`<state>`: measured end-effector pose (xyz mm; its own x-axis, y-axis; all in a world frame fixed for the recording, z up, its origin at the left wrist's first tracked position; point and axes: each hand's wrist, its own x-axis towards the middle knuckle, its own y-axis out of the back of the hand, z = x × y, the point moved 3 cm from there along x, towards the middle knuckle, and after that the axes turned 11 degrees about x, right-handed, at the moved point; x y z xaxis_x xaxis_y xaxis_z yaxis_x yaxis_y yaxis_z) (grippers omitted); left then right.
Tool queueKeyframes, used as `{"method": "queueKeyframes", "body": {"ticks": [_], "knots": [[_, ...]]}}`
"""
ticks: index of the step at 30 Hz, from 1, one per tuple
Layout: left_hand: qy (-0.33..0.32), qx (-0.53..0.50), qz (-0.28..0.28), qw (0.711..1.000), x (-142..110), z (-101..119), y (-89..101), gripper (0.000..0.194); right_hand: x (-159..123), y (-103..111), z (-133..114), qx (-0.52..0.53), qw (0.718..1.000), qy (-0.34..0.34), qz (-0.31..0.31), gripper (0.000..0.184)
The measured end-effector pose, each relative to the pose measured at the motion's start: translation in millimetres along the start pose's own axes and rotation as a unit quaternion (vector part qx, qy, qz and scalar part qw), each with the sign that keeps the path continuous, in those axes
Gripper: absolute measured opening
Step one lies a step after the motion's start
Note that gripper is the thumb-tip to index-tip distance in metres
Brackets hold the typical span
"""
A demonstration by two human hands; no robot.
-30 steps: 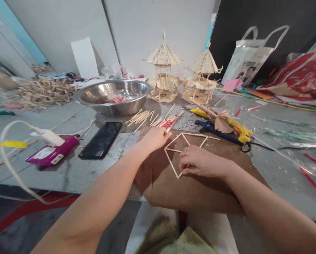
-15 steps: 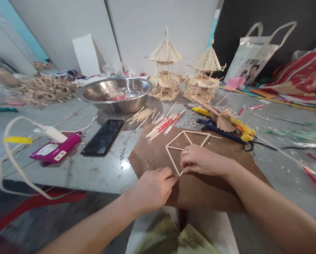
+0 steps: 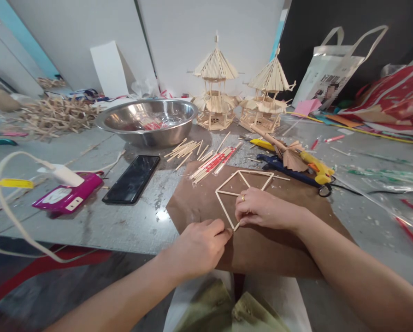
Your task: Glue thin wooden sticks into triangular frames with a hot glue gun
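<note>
A polygon frame of thin wooden sticks, with sticks running inward like spokes, lies flat on a brown sheet. My right hand, wearing a ring, reaches over the frame's middle and hides part of it. Its fingers pinch a stick near the front corner. My left hand is closed at that same corner, thumb and fingertips pressed together. Whether anything sits between the left fingertips I cannot make out.
Behind the sheet lie loose sticks and red-wrapped stick packs. A glue gun rests at right. Further back stand a steel basin and two stick pavilions. A phone and a purple corded box lie left.
The view has shifted slightly, moving background things a little to the left. Both hands keep their places at the frame's front corner.
</note>
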<state>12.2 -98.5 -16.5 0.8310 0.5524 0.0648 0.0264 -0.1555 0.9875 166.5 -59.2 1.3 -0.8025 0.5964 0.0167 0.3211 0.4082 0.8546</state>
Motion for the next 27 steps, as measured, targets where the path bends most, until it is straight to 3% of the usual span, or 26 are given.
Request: {"method": "queueKeyframes", "body": {"ticks": [27], "knots": [[-0.023, -0.013, -0.015, 1.000, -1.7, 0.8, 2.4, 0.029, 1.7, -0.2, 2.3, -0.003, 1.000, 0.008, 0.008, 0.014]]}}
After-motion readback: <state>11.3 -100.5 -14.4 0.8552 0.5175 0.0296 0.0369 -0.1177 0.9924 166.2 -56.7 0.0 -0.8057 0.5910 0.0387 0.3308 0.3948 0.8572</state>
